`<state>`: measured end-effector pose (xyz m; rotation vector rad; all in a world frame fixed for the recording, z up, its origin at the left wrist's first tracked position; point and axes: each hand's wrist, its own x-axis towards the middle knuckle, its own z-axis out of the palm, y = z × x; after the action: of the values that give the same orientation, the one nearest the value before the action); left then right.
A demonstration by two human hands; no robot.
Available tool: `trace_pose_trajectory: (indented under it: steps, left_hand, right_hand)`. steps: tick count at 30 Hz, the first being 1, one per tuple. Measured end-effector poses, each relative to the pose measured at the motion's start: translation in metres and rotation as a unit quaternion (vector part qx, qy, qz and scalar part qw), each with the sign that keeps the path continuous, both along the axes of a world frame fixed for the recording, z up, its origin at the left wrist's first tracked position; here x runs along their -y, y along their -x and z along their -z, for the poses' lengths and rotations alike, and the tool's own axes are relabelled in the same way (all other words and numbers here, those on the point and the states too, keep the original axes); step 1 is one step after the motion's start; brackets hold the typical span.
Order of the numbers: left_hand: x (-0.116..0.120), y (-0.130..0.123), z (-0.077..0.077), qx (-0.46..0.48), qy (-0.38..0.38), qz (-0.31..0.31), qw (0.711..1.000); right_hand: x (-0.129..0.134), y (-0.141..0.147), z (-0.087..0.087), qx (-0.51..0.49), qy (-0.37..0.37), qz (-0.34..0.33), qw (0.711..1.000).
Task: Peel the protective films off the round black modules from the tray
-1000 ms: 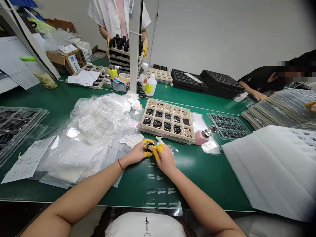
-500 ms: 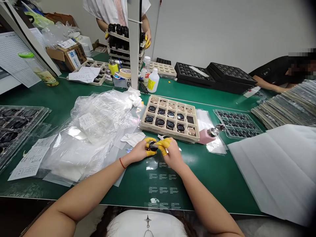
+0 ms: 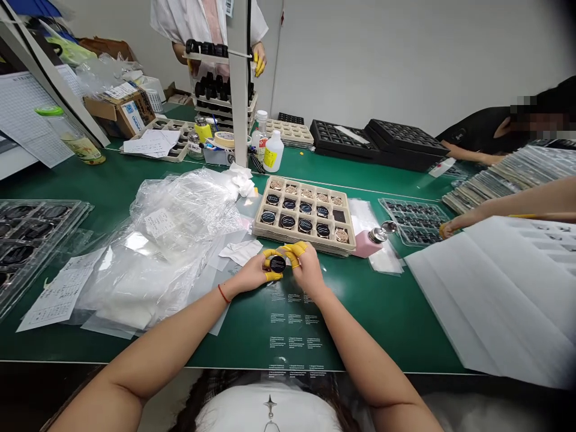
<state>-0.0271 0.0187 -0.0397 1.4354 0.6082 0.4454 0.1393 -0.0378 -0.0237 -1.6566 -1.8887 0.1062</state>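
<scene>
- Green, glossy desk (image 3: 225, 353) is crossed by clear film with white print (image 3: 281, 342), which could be creased by a dragged wrist.
- Round black disc (image 3: 278, 264), white-lettered, is held at its edge by the left hand (image 3: 252, 274) above the desk; it could be dropped if the rim slipped.
- Right hand (image 3: 308, 271) is poised beside it; whether anything is pinched cannot be told. Smudging could be caused by fingertip contact.
- Pink bottle (image 3: 365, 243), beside the beige compartmented tray (image 3: 310, 243), could be tipped by a careless reach.
</scene>
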Motion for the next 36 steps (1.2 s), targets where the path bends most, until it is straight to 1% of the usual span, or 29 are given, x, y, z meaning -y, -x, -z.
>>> trace_pose_trajectory:
  steps: [2, 5, 7, 9, 11, 14, 15, 17, 20, 21, 23, 24, 25, 27, 29, 31, 33, 34, 35, 36]
  left_hand:
    - [0.001, 0.001, 0.001, 0.008, -0.003, -0.007, 1.0]
    - [0.003, 0.0, 0.002, 0.021, -0.008, -0.014, 1.0]
    - [0.004, 0.0, 0.002, 0.036, 0.005, -0.019, 0.999]
    - [0.004, 0.0, 0.003, 0.05, 0.02, -0.019, 0.998]
    - [0.004, 0.0, 0.004, 0.056, 0.02, -0.019, 0.998]
    - [0.004, 0.002, 0.007, 0.062, 0.009, -0.021, 0.998]
    - [0.004, 0.002, 0.008, 0.063, 0.005, -0.022, 0.998]
    - [0.005, 0.003, 0.01, 0.059, -0.004, -0.031, 0.998]
    - [0.006, 0.005, 0.01, 0.043, -0.026, -0.033, 0.998]
    - [0.007, 0.006, 0.009, 0.04, -0.033, -0.03, 0.998]
    - [0.008, 0.008, 0.007, 0.038, -0.048, -0.025, 0.998]
    - [0.009, 0.009, 0.005, 0.036, -0.057, -0.027, 0.997]
    - [0.01, 0.009, 0.003, 0.035, -0.068, -0.032, 0.997]
    - [0.012, 0.008, 0.001, 0.04, -0.085, -0.044, 0.995]
    - [0.014, 0.007, 0.0, 0.055, -0.093, -0.051, 0.993]
    - [0.014, 0.006, 0.0, 0.074, -0.092, -0.05, 0.992]
    - [0.012, 0.006, 0.002, 0.08, -0.092, -0.056, 0.991]
    - [0.01, 0.006, 0.004, 0.075, -0.093, -0.066, 0.991]
    - [0.006, 0.006, 0.006, 0.065, -0.094, -0.082, 0.99]
    - [0.002, 0.006, 0.009, 0.052, -0.093, -0.099, 0.989]
  right_hand:
    - [0.006, -0.001, -0.001, -0.012, -0.019, -0.006, 1.0]
    - [0.015, 0.003, 0.002, 0.05, -0.024, -0.038, 0.998]
    - [0.021, 0.007, 0.007, 0.09, -0.026, -0.056, 0.994]
    - [0.029, 0.013, 0.012, 0.105, -0.028, -0.059, 0.992]
    - [0.036, 0.02, 0.014, 0.085, -0.023, -0.053, 0.995]
    - [0.044, 0.023, 0.013, -0.002, -0.005, -0.033, 0.999]
    - [0.045, 0.02, 0.013, -0.029, -0.005, -0.018, 0.999]
    - [0.047, 0.006, 0.012, -0.066, -0.024, 0.034, 0.997]
    - [0.052, -0.037, 0.016, -0.121, -0.055, 0.15, 0.98]
    - [0.054, -0.052, 0.017, -0.142, -0.048, 0.188, 0.971]
    - [0.057, -0.074, 0.019, -0.14, -0.036, 0.237, 0.961]
    - [0.058, -0.079, 0.018, -0.133, -0.04, 0.251, 0.958]
    - [0.058, -0.078, 0.018, -0.127, -0.048, 0.252, 0.958]
    - [0.054, -0.06, 0.015, -0.139, -0.062, 0.222, 0.963]
    - [0.045, -0.026, 0.014, -0.164, -0.057, 0.166, 0.971]
    - [0.033, 0.009, 0.011, -0.179, -0.046, 0.123, 0.975]
    - [0.019, 0.031, 0.004, -0.194, -0.022, 0.089, 0.977]
    - [0.012, 0.033, -0.003, -0.197, -0.013, 0.079, 0.977]
    - [0.004, 0.028, -0.013, -0.195, -0.009, 0.081, 0.978]
    - [-0.004, 0.016, -0.024, -0.188, -0.011, 0.093, 0.978]
